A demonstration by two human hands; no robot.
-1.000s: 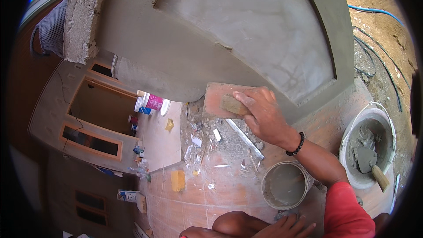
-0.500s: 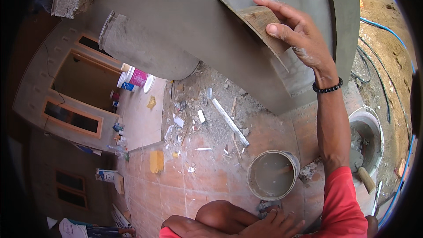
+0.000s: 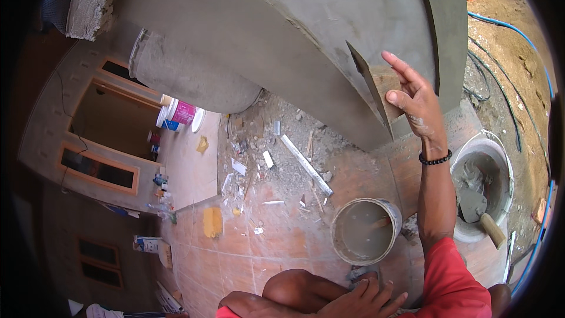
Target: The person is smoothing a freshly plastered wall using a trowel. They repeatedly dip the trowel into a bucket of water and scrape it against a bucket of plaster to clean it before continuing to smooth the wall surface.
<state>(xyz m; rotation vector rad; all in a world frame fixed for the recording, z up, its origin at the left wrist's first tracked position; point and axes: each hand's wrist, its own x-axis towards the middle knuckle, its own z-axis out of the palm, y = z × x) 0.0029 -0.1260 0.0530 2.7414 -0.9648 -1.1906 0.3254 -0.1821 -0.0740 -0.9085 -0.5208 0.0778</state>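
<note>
My right hand point(image 3: 419, 103), wearing a black bead bracelet, grips a plastering float point(image 3: 384, 85) by its wooden back, thumb on the near side. The float's thin blade stands tilted, nearly edge-on, at the grey plastered surface point(image 3: 282, 41). Its lower tip is by the surface's near border; whether the blade touches there I cannot tell. A raised ridge of plaster runs along the surface just left of the float. My left hand point(image 3: 368, 300) rests by my bent knee at the bottom, fingers spread and holding nothing.
A bucket of murky water point(image 3: 365, 232) stands before my knees. Right of my forearm, another bucket point(image 3: 506, 171) holds wet mortar and a wooden-handled trowel point(image 3: 474, 205). Rubble and a white strip point(image 3: 306, 165) litter the floor, with a yellow sponge-like block point(image 3: 212, 222) left. Blue hose point(image 3: 500, 22) runs far right.
My right hand has moved down and slightly right with the float, whose blade has turned steeper. More of the mortar bucket and trowel shows. My left hand stays put.
</note>
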